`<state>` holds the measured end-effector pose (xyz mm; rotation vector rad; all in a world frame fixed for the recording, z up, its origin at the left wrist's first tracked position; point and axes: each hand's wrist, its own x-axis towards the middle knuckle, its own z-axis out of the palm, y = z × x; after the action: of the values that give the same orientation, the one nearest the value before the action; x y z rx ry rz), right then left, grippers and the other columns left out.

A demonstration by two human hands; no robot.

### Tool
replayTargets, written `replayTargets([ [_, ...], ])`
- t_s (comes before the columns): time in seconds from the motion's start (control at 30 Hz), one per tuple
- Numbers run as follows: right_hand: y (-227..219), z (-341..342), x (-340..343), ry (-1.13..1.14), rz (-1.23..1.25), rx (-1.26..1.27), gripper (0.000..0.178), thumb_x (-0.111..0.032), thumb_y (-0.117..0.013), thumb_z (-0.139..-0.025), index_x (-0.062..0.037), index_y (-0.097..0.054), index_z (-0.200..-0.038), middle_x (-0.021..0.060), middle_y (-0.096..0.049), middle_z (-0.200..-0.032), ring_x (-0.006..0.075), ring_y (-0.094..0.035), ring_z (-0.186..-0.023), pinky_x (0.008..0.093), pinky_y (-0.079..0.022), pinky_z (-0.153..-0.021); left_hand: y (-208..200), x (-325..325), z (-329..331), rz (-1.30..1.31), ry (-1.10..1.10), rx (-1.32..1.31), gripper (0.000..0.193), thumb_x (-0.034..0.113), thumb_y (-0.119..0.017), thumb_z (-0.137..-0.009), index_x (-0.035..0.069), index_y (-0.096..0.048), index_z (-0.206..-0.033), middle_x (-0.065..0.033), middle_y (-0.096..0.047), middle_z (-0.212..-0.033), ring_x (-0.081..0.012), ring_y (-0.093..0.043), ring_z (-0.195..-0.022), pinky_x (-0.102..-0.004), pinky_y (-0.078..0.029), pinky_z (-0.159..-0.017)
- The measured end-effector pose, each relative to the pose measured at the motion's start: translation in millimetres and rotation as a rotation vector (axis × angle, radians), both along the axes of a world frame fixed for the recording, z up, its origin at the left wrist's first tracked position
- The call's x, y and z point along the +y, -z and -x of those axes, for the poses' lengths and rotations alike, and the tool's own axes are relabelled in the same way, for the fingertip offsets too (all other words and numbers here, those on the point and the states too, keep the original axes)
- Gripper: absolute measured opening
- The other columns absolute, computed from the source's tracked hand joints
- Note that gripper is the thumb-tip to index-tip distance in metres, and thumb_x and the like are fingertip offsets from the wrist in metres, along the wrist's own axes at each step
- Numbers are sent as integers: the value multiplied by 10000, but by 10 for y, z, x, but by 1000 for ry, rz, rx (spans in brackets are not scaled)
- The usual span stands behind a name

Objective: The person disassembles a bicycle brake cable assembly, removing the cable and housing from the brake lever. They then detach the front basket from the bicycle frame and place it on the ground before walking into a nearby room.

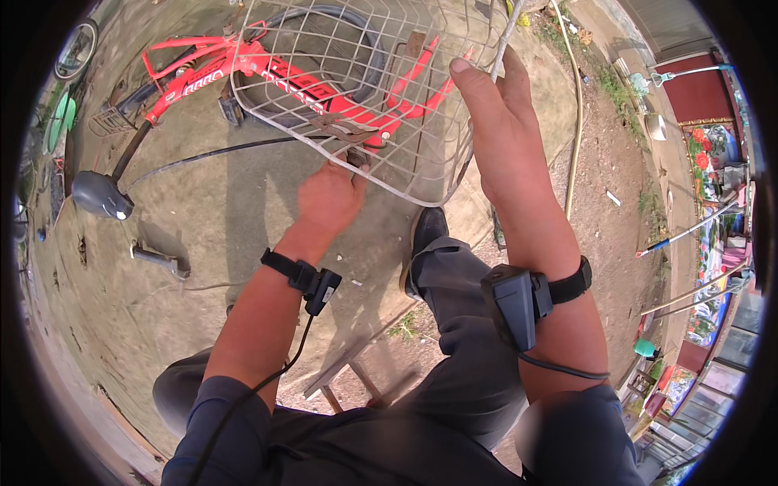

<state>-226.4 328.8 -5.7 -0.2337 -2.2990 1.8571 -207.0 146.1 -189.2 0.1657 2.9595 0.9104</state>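
A wire bicycle basket (431, 194) is tilted up in front of me, its mesh overlapping a red bicycle frame (203, 74) that lies on the ground. My right hand (506, 121) grips the basket's right rim, thumb on the wire and fingers behind it. At the near-left rim, my left hand (331, 194) is closed beside a dark metal piece; what its fingers hold is hidden. A black cable (203, 154) curves from near that hand toward the black saddle (101, 194) at the left. Behind the basket lies a black tyre (377, 49).
A loose metal part (160, 259) lies on the concrete to the left. A wooden stool frame (348, 368) is between my legs. A pale hose (578, 113) runs along the right. Long-handled tools (689, 231) lean near a colourful panel at far right.
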Motion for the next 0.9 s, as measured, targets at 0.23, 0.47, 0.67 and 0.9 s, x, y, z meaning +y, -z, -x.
replayTargets([
  [0.23,0,23,2,9,-79,15,1001,-444,-698,-865,162,-186,-1476,304,-491,-1364,307,-516,-1256,326,-421,-1029,150,-12,82,-438,-193,-382,489,519,-429,-1001,47,-553,-980,-162,-660,-731,-347,-661,-634,-445,-511,-542],
  [0.47,40,42,20,19,-71,51,1018,-486,-691,-859,152,-196,-1479,265,-552,-1282,274,-568,-1170,313,-448,-985,168,94,10,-836,-372,-472,521,558,-486,-974,51,-605,-955,-52,-606,-662,-164,-589,-526,-288,-440,-468],
  [0.67,33,24,38,-2,-13,16,1017,-481,-698,-852,148,-203,-1480,274,-528,-1312,270,-551,-1193,305,-447,-983,98,48,28,-948,-314,-408,456,497,-549,-968,46,-614,-968,-34,-609,-711,-134,-587,-535,-256,-411,-453],
  [0.9,51,55,41,-4,-20,39,1022,-465,-709,-844,141,-195,-1487,285,-495,-1363,274,-506,-1260,303,-398,-1037,133,105,-10,-920,-367,-374,447,478,-554,-975,33,-600,-964,-20,-595,-676,-129,-597,-552,-279,-425,-456],
])
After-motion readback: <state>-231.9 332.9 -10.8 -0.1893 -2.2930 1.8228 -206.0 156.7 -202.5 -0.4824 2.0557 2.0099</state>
